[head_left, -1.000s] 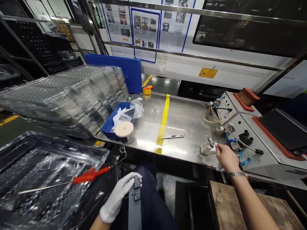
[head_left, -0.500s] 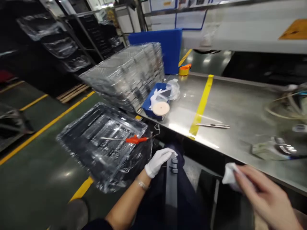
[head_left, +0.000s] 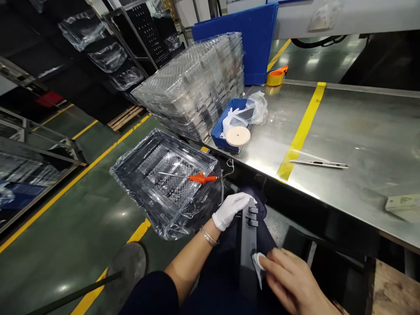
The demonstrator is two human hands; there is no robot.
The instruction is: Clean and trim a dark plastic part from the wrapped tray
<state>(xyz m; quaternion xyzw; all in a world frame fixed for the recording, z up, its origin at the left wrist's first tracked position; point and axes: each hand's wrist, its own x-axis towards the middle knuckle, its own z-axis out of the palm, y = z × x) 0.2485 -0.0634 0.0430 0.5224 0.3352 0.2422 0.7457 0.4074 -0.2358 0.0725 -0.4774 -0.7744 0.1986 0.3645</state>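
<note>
Two hands meet over a long grey plastic part that lies across the person's lap, just below the front edge of the steel desk. The left hand, in a white glove, has its fingers curled around the far end of the part, beside two small dark clips on its face. The right hand is bare; its fingers are closed on a small white wiping cloth and press it against the near stretch of the grey part.

Left of the lap, a stack of dark trays wrapped in clear plastic film carries an orange-handled screwdriver on top. On the desk's left end stands a pile of clear blister trays, with a blue bin just beside it holding a white glove, a clear bag and a pale round disc. A yellow tape line runs across the desk, and a slim utility knife lies just right of it. An orange tape dispenser sits at the desk's far edge, next to an upright blue panel. A pale label-marked piece rests near the desk's right front edge.
</note>
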